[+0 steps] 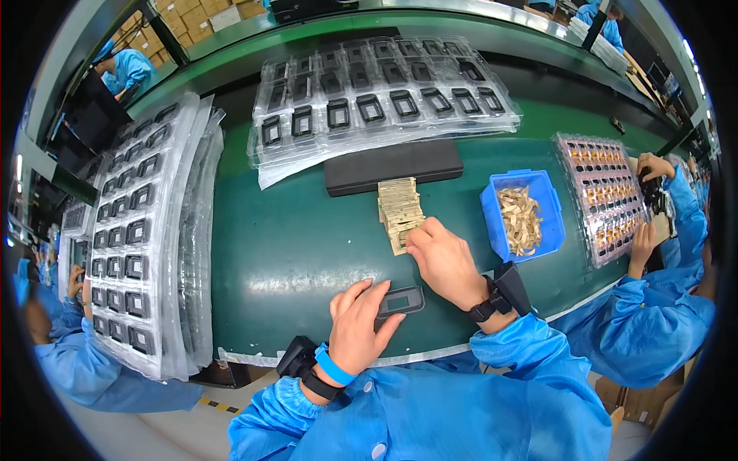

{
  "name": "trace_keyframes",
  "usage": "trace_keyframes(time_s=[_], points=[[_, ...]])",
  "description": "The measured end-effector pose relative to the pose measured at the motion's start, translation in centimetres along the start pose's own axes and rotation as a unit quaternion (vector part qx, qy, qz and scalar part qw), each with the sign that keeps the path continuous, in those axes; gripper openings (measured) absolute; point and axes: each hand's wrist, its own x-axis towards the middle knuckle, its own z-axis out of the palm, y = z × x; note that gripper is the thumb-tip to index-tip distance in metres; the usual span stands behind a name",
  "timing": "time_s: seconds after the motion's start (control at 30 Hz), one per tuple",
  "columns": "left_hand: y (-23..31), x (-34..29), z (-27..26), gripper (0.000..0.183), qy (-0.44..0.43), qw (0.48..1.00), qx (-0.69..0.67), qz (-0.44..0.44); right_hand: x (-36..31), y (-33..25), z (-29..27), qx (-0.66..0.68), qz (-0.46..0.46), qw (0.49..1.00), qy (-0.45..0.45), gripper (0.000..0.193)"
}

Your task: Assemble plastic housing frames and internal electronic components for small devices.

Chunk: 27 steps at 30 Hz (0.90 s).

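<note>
My left hand (355, 326) is closed around the left end of a dark grey rectangular plastic frame (415, 300) with an oblong opening, held low over the green table. Beyond it, thin tan pieces (398, 201) lie overlapped in a row, some with cut-out windows. The fingers of my right hand (448, 261) are pinched together at the near right edge of that row, against the nearest tan piece; the fingertips are partly hidden. Behind the row stands a long black block (393, 167), touching the far end of the pieces.
A blue bin (496, 223) of tan strips stands right. Stacked clear trays (461, 127) of black frames lie at the back, more trays (175, 253) at left. A tray (613, 196) with small orange parts lies far right, beside a co-worker's hands (644, 240). Another co-worker sits left.
</note>
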Motion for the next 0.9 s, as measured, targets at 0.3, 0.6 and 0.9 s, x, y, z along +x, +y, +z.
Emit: trace_keyframes(time_s=[0.3, 0.6, 0.9], points=[[0.0, 0.4, -0.2, 0.054, -0.010, 1.000, 0.015, -0.002, 0.2, 0.3, -0.2, 0.030, -0.040, 0.999, 0.001, 0.008], [0.4, 0.6, -0.8, 0.049, 0.017, 0.999, -0.027, -0.026, -0.4, -0.2, -1.0, -0.050, -0.126, 0.990, -0.025, 0.013], [1.8, 4.2, -3.3, 0.014, -0.047, 0.970, -0.165, -0.171, -1.9, -2.7, -4.0, -0.100, -0.220, 0.969, -0.049, 0.007]])
